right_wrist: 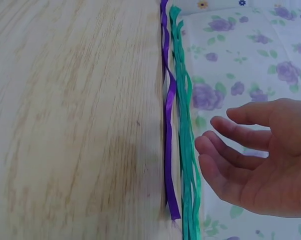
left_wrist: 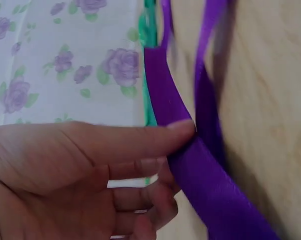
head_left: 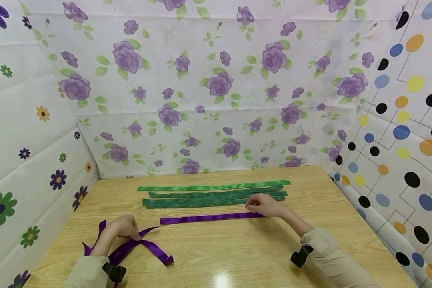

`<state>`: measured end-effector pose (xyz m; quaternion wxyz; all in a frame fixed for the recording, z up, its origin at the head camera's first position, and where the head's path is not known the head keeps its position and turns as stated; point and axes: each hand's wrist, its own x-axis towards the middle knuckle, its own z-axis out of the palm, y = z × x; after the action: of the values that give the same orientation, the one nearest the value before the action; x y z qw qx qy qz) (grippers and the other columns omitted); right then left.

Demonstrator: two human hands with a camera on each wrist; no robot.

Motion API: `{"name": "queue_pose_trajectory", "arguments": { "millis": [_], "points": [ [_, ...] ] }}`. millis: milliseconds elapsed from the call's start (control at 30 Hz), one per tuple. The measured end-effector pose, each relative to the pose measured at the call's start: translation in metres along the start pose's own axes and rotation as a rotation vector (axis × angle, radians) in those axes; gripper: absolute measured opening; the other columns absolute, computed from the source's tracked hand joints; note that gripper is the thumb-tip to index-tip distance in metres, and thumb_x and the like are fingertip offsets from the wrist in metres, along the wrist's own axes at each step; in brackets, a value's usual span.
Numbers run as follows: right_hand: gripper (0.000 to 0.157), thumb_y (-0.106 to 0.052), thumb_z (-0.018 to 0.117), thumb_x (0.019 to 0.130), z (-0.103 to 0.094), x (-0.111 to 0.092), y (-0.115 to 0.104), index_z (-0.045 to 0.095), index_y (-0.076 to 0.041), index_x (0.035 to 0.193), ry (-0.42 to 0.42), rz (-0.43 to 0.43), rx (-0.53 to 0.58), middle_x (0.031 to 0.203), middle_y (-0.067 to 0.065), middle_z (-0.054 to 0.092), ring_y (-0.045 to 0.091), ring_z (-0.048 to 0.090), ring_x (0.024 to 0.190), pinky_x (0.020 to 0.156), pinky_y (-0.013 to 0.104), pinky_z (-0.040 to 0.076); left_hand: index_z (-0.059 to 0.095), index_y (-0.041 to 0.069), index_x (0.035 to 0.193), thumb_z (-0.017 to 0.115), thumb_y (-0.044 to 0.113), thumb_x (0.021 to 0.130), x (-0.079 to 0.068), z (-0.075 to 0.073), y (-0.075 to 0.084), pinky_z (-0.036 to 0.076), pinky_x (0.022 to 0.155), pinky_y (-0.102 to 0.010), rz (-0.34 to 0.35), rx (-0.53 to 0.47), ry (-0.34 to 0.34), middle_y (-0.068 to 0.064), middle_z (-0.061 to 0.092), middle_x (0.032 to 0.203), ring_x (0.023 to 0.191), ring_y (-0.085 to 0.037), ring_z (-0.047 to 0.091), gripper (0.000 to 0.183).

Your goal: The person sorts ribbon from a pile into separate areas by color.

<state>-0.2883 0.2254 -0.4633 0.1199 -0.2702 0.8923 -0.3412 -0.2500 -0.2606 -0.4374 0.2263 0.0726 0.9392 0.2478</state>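
Observation:
In my left hand [head_left: 124, 227] a purple ribbon [left_wrist: 205, 180] is pinched between thumb and forefinger. Its loose ends fold and trail on the table around the hand. A second purple ribbon [head_left: 209, 218] lies stretched flat to the right of that hand. Over its right end hovers my right hand [head_left: 265, 205], holding nothing, its fingers loosely bent, as the right wrist view also shows. Just behind lie several dark green ribbons [head_left: 201, 202] side by side, and a brighter green ribbon [head_left: 216, 187] runs along the back of them.
The wooden table [head_left: 237, 248] has a glossy surface. A white cloth with purple roses [head_left: 219, 84] hangs behind its back edge. Patterned sheets stand at the left [head_left: 32, 160] and at the right [head_left: 399, 132]. A black wrist camera [head_left: 301, 256] sits on the right sleeve.

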Motion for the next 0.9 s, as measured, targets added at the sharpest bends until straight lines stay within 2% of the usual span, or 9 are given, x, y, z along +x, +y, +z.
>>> {"name": "queue_pose_trajectory", "arguments": {
  "millis": [133, 233, 367, 600, 733, 800, 900],
  "points": [
    [0.024, -0.02, 0.053, 0.1, 0.003, 0.003, -0.008, 0.068, -0.004, 0.109, -0.039, -0.055, -0.033, 0.101, 0.008, 0.07, 0.014, 0.064, 0.087, 0.072, 0.024, 0.05, 0.051, 0.003, 0.062, 0.07, 0.0, 0.083, -0.001, -0.005, 0.007, 0.031, 0.053, -0.023, 0.174, -0.105, -0.099, 0.004, 0.046, 0.059, 0.052, -0.008, 0.035, 0.028],
    [0.023, -0.021, 0.053, 0.1, 0.006, 0.006, -0.015, 0.069, -0.005, 0.108, -0.06, -0.101, -0.047, 0.101, 0.01, 0.07, 0.012, 0.063, 0.086, 0.072, 0.024, 0.05, 0.054, 0.001, 0.07, 0.067, 0.002, 0.086, 0.002, -0.006, 0.013, 0.035, 0.056, -0.025, 0.247, -0.163, -0.178, 0.002, 0.05, 0.066, 0.057, -0.01, 0.039, 0.02],
    [0.024, -0.02, 0.052, 0.1, 0.01, 0.009, -0.023, 0.069, -0.004, 0.107, -0.087, -0.143, -0.046, 0.1, 0.013, 0.07, 0.014, 0.063, 0.083, 0.071, 0.024, 0.049, 0.062, -0.002, 0.081, 0.065, 0.006, 0.088, 0.009, -0.004, 0.019, 0.034, 0.055, -0.026, 0.293, -0.201, -0.238, 0.002, 0.051, 0.068, 0.057, -0.009, 0.038, 0.012],
    [0.024, -0.021, 0.052, 0.101, 0.019, 0.011, -0.032, 0.068, -0.005, 0.108, -0.139, -0.146, -0.063, 0.101, 0.009, 0.069, 0.012, 0.063, 0.087, 0.075, 0.023, 0.049, 0.062, -0.006, 0.089, 0.059, 0.012, 0.095, 0.017, 0.006, 0.03, 0.031, 0.055, -0.027, 0.351, -0.261, -0.329, 0.005, 0.045, 0.064, 0.054, -0.009, 0.034, 0.019],
    [0.025, -0.022, 0.051, 0.101, 0.023, 0.014, -0.038, 0.068, -0.005, 0.108, -0.177, -0.143, -0.029, 0.101, 0.012, 0.069, 0.022, 0.064, 0.086, 0.072, 0.022, 0.049, 0.059, -0.008, 0.094, 0.051, 0.01, 0.099, 0.023, 0.015, 0.04, 0.029, 0.054, -0.027, 0.434, -0.319, -0.375, 0.005, 0.041, 0.066, 0.053, -0.008, 0.03, 0.021],
    [0.027, -0.023, 0.05, 0.102, 0.024, 0.015, -0.041, 0.067, -0.004, 0.11, -0.196, -0.152, -0.012, 0.102, 0.014, 0.069, 0.027, 0.065, 0.087, 0.071, 0.021, 0.048, 0.059, -0.007, 0.096, 0.049, 0.011, 0.1, 0.026, 0.02, 0.047, 0.029, 0.054, -0.027, 0.47, -0.32, -0.369, 0.004, 0.044, 0.069, 0.053, -0.007, 0.03, 0.021],
    [0.03, -0.025, 0.048, 0.103, 0.024, 0.017, -0.046, 0.066, -0.004, 0.113, -0.218, -0.166, 0.014, 0.103, 0.015, 0.068, 0.031, 0.065, 0.09, 0.072, 0.022, 0.049, 0.061, -0.002, 0.099, 0.05, 0.012, 0.1, 0.028, 0.027, 0.057, 0.031, 0.055, -0.025, 0.486, -0.302, -0.336, 0.005, 0.046, 0.068, 0.053, -0.006, 0.03, 0.018]
  ]
}}
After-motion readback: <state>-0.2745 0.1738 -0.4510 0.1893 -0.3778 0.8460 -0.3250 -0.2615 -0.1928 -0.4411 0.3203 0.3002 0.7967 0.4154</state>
